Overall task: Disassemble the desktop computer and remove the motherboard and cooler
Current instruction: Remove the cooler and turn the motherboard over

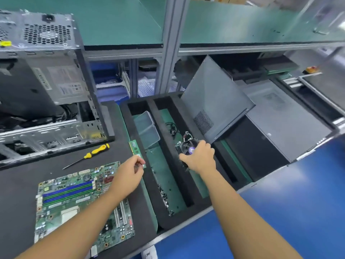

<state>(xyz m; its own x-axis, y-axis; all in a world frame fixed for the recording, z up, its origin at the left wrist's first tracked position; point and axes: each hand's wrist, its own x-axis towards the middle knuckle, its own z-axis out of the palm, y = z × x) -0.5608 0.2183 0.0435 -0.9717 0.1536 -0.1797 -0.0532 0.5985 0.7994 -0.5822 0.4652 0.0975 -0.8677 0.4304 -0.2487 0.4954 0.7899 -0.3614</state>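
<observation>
Right hand [199,158] grips cooler [186,146] over sorting tray [182,186] for drop-off; left hand [130,171] half-curled, hold unclear, beside motherboard [80,200].

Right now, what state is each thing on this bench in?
Computer case, open on one side.
Motherboard, out, flat on the mat.
Cooler, gripped by the right hand over the tray.
Screwdriver, lying untouched on the mat.
Side panel, propped up, tilted.
Left hand, fingers curled; contents unclear.
</observation>
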